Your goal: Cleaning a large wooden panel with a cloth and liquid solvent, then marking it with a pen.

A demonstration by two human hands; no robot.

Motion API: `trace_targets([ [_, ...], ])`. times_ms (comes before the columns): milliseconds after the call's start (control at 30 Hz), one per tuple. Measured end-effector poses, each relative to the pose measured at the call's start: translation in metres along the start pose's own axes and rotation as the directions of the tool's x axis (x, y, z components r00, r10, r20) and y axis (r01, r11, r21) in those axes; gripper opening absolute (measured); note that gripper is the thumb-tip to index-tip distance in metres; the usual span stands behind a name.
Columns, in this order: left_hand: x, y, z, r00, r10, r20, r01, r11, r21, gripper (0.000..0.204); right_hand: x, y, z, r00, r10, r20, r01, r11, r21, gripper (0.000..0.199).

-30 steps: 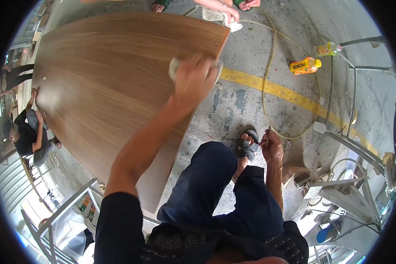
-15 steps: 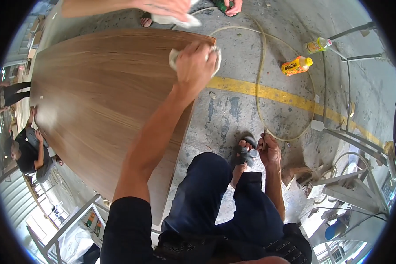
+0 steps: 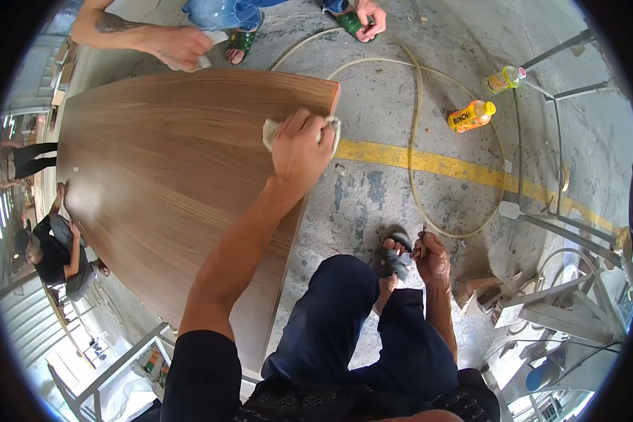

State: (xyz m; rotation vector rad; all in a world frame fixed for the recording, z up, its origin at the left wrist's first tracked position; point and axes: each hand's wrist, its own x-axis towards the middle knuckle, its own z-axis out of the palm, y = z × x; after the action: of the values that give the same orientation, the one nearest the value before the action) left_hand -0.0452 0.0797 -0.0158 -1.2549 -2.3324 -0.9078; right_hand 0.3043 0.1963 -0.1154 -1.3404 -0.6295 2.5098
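Wiping of a wood-grain board (image 3: 190, 162), to judge by the cloth in use, appears under way and not finished. The board lies flat at the left and centre, its square corner pointing toward the upper middle of the view. The left hand (image 3: 299, 144) presses a pale cloth (image 3: 337, 132) onto the board near that corner, at the edge nearest the person; its fingers are bent over the bunched cloth and hold it. The surface looks even in tone, with a bright glare toward the far end, so how much has been wiped and how much remains cannot be told. The right hand (image 3: 435, 257) is held low beside the sandal (image 3: 395, 261), near a loop of hose (image 3: 419, 88); its fingers are curled inward, and whether they grip anything cannot be told. A co-worker's hand (image 3: 183, 48) with a white cloth (image 3: 216, 36) is just beyond the board's far long edge, and a second co-worker (image 3: 53, 254) crouches at its distant end. Compared with one second earlier, the first co-worker's hand has shifted from beside the corner to farther left along that edge, while the left hand remains on nearly the same part of the board and the whole scene sits lower in view.
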Motion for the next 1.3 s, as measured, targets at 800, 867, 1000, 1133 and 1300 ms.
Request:
trace_targets([
  [800, 0.058, -0.014, 0.023, 0.995, -0.078, 0.058, 0.073, 0.993, 0.088, 0.017, 0.018, -0.001, 0.02, 0.998, 0.002, 0.055, -0.002, 1.0, 0.014, 0.019],
  [867, 0.053, -0.014, 0.024, 1.0, -0.017, -0.02, 0.02, 0.992, 0.121, 0.017, 0.014, -0.001, 0.028, 0.995, 0.002, 0.098, -0.006, 0.999, 0.039, 0.019],
  [1000, 0.006, 0.001, 0.006, 0.997, -0.067, 0.042, 0.066, 0.998, 0.007, 0.012, 0.008, -0.005, 0.006, 0.998, 0.003, 0.063, -0.002, 1.0, -0.003, 0.019],
  [1133, 0.042, -0.004, 0.009, 0.999, -0.052, 0.011, 0.052, 0.999, -0.002, 0.004, 0.015, 0.001, 0.018, 0.997, 0.021, 0.07, -0.025, 0.998, 0.055, 0.018],
  [1300, 0.007, 0.003, 0.002, 0.996, 0.085, 0.038, -0.084, 0.996, -0.027, 0.006, 0.012, -0.005, 0.011, 0.998, -0.008, 0.058, 0.006, 0.999, 0.032, 0.016],
])
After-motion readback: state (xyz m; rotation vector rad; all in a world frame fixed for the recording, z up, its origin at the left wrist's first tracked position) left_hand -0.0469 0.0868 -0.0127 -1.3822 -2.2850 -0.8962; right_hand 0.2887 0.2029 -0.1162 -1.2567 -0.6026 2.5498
